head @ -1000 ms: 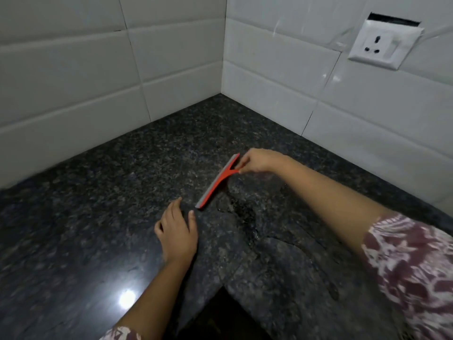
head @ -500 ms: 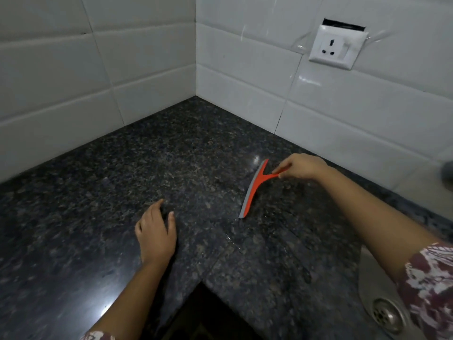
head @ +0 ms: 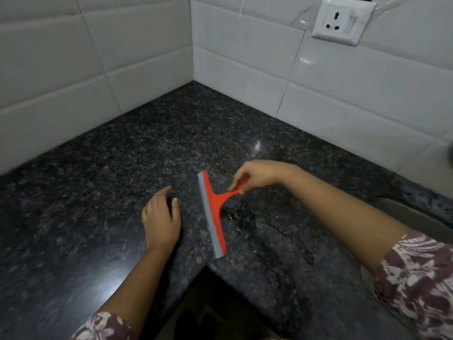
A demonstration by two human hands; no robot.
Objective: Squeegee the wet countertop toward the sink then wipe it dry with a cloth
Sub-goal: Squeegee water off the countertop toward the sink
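A red squeegee (head: 212,209) with a grey rubber blade lies across the dark speckled granite countertop (head: 103,182), its blade running from far to near. My right hand (head: 257,176) pinches its red handle from the right. Water streaks and puddles (head: 247,224) glisten on the stone just right of the blade. My left hand (head: 160,218) rests flat on the counter to the left of the blade, fingers apart, holding nothing. The steel sink (head: 416,214) shows at the right edge, mostly hidden behind my right arm. No cloth is in view.
White tiled walls (head: 137,62) meet in a corner behind the counter. A white wall socket (head: 343,20) sits high on the right wall. The counter's inner corner edge (head: 206,266) drops to a dark floor gap at the bottom centre.
My right hand has swung the squeegee so the blade now lies lengthwise and nearer to me, close to the counter's front corner. My left hand stays flat on the counter.
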